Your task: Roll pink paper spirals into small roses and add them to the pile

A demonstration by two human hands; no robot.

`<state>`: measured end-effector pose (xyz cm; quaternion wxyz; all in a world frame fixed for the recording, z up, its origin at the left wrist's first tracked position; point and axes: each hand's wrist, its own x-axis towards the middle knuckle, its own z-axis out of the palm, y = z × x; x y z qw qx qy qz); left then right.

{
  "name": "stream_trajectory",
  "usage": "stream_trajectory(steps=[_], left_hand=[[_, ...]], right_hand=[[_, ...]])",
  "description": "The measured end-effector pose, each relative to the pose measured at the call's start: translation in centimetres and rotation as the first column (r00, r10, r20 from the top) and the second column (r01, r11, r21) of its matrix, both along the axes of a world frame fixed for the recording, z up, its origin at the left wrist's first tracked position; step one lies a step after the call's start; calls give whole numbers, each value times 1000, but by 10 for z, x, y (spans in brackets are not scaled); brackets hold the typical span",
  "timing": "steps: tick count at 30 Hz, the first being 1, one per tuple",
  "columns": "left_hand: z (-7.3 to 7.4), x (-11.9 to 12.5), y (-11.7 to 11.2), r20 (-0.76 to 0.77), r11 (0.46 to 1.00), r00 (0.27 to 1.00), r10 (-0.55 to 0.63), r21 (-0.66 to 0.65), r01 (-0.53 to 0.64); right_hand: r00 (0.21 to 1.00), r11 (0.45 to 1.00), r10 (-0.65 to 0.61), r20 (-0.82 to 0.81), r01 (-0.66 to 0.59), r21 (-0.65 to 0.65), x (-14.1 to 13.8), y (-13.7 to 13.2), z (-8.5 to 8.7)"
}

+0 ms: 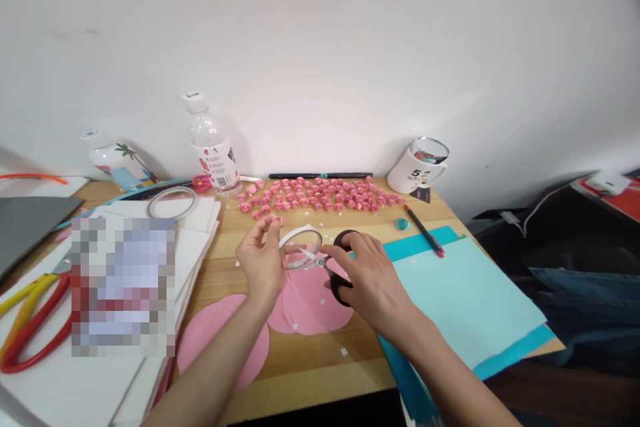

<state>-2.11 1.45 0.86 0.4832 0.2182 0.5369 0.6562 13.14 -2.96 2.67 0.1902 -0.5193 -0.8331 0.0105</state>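
My left hand (261, 257) is closed, pinching a small pink paper coil (277, 220) at its fingertips. A roll of white tape (316, 239) hangs at the same hand, with a finger showing through the ring. Black-handled scissors (320, 261) are in my right hand (367, 273), blades apart and pointing left across the lower part of the roll. Under both hands lie overlapping pink paper circles (320, 310), and more pink circles (220, 340) lie beneath my left forearm. Many similar pink coils (315, 197) stand in rows behind the hands.
White paper sheets (200, 240) with red-and-yellow-handled scissors (37, 340) and another tape roll (173, 203) lie left. Bottles (215, 153) and a mug (415, 170) stand by the wall. Blue paper (465, 300) and a pen (424, 230) lie right.
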Motion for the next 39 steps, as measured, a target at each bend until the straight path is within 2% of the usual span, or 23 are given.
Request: stream_trajectory(steps=[4,11,14,17,20,22,27,33,39], left_hand=[[0,0,3,145,996,988,-51,-64,61],[-4,0,3,122,987,985,-121,-94,133],[-3,-2,2,3,997,997,-78,-25,78],[0,-2,-2,-205,995,977,60,85,-43],[2,0,-8,-358,973,915,186,198,-121],[1,2,-12,-418,961,884,211,256,-108],[-7,2,-17,-503,941,836,219,334,-46],[-11,0,-18,-585,907,774,243,420,33],[-14,2,-18,-572,890,774,272,455,24]], right_hand=[[998,999,-16,67,13,43,-3,0,-5],[994,997,-72,80,72,-3,-2,1,-4],[993,976,-52,-108,28,-215,3,-2,0],[890,887,-106,-443,-117,-448,6,-4,6],[764,831,-260,-591,-135,-540,4,-2,10],[730,824,-310,-610,-114,-555,2,1,12],[761,819,-341,-552,-47,-572,0,6,16],[828,810,-293,-478,-51,-585,1,7,23],[856,830,-288,-429,0,-557,0,6,22]])
